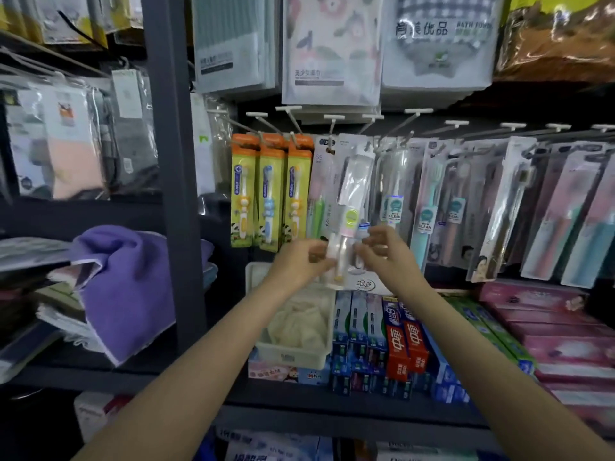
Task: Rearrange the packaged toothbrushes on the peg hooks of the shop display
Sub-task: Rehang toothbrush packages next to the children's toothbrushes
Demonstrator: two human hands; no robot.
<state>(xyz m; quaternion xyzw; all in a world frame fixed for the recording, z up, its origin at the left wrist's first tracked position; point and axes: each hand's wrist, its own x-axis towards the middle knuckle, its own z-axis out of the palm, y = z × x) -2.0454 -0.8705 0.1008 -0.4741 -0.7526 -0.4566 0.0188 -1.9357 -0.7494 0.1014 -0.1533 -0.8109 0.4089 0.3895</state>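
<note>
Landmark: white basket (pixel 293 356) on shelf.

Above basket, left hand (pixel 301 266) and right hand (pixel 387 256) pinch lower end of clear toothbrush pack (pixel 352 207), fingers curled round its edges. Pack upright, top reaching peg hook (pixel 367 126), further back, above basket.

Judgement: steady bottom, raise pack, line hang-hole with hook tip, slide on straight.

Hidden: hang-hole blurred; on or off hook, cannot tell. Fingertips blurred.
</note>
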